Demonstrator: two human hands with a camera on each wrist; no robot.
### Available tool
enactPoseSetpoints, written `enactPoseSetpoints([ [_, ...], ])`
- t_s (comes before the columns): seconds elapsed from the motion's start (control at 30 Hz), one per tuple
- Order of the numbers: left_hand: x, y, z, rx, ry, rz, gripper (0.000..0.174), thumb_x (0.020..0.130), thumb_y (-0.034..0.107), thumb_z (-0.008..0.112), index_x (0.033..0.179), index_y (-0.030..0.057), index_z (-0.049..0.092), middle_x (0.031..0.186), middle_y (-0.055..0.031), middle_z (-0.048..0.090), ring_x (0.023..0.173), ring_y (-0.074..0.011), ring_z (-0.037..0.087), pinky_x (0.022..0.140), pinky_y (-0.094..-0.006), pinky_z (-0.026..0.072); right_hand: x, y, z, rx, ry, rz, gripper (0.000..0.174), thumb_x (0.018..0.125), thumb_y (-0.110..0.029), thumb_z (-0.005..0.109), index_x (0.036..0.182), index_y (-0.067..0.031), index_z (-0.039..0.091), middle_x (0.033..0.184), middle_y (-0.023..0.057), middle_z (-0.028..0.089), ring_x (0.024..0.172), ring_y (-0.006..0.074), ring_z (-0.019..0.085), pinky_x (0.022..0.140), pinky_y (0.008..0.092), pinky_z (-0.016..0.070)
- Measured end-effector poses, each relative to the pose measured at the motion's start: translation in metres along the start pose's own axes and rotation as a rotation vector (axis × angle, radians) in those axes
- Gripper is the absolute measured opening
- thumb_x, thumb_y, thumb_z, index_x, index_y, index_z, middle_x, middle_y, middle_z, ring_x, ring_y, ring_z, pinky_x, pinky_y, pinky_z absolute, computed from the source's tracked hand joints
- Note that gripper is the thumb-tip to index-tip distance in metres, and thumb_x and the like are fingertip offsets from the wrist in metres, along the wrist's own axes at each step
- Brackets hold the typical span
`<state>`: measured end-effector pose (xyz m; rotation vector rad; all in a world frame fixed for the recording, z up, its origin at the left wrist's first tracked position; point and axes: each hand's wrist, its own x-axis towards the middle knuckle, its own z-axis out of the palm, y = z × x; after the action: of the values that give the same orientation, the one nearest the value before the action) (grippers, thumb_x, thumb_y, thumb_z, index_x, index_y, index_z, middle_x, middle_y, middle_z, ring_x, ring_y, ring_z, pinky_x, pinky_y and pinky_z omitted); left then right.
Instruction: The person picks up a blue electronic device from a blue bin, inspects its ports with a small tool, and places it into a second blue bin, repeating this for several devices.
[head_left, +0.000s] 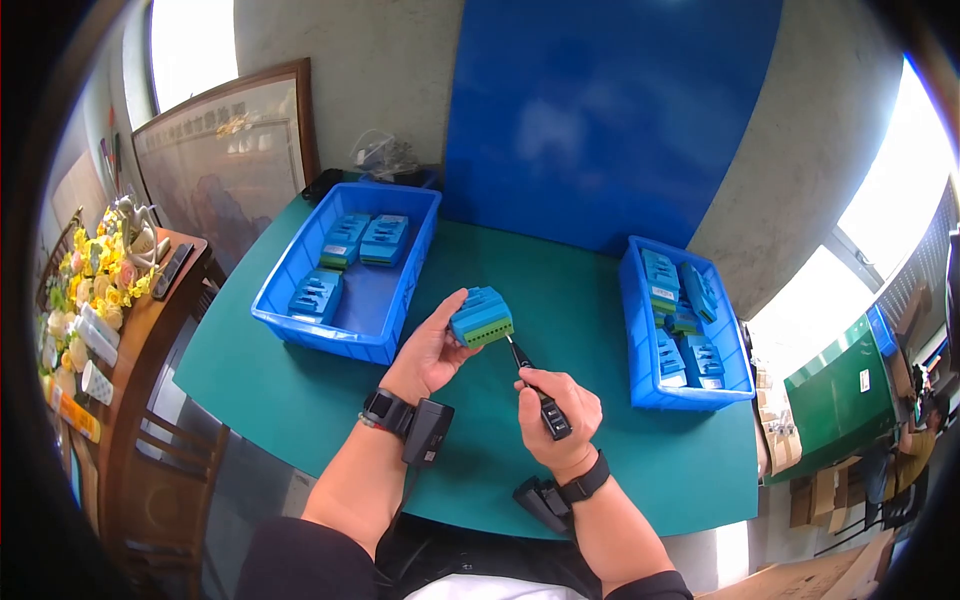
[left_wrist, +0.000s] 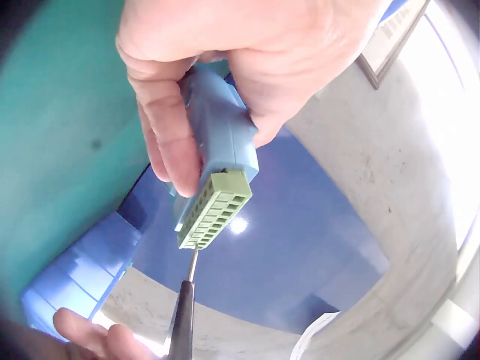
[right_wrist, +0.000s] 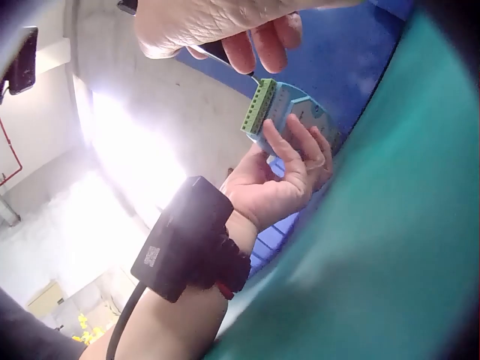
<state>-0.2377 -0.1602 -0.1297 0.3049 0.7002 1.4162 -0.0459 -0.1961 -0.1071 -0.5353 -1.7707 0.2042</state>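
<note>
My left hand [head_left: 434, 346] grips a light-blue plastic module [head_left: 478, 305] above the table, thumb on one side and fingers on the other. Along one edge of the module runs a green terminal block [left_wrist: 216, 210] with a row of square openings, facing my right hand. A black-handled screwdriver [head_left: 546, 398] is held in my right hand [head_left: 566, 412], its handle crossing the palm. Its thin metal shaft points at the terminal block, with the tip right at one of the end openings in the left wrist view.
On the green table [head_left: 500, 440] a blue bin [head_left: 390, 345] with several similar modules stands left, and another blue bin [head_left: 690, 400] with several more stands right. A blue panel [head_left: 600, 110] rises behind the table. Flowers [head_left: 100, 270] are at far left.
</note>
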Motion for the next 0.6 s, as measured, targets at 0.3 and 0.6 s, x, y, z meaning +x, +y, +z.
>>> enactPoseSetpoints([
  [0.3, -0.001, 0.0, 0.001, 0.164, -0.059, 0.03, 0.043, 0.086, 0.029, 0.071, 0.12, 0.0068, 0.055, 0.108, -0.0041, 0.064, 0.097, -0.0159, 0.064, 0.079, -0.0324, 0.0561, -0.001, 0.004, -0.006, 0.034, 0.093, 0.117, 0.011, 0.078, -0.001, 0.065, 0.089, 0.0007, 0.065, 0.077, 0.0119, 0.068, 0.062, 0.0213, 0.067, 0.056, 0.027, 0.0523],
  [0.6, -0.018, 0.001, 0.021, 0.375, -0.189, 0.147, 0.05, 0.089, 0.018, 0.067, 0.133, 0.0085, 0.048, 0.116, -0.0054, 0.062, 0.106, -0.0167, 0.062, 0.088, -0.0336, 0.0537, -0.005, 0.013, -0.009, 0.134, 0.099, 0.251, 0.023, 0.079, 0.004, 0.061, 0.102, 0.0041, 0.058, 0.079, 0.0121, 0.068, 0.065, 0.0169, 0.069, 0.058, 0.0244, 0.0533],
])
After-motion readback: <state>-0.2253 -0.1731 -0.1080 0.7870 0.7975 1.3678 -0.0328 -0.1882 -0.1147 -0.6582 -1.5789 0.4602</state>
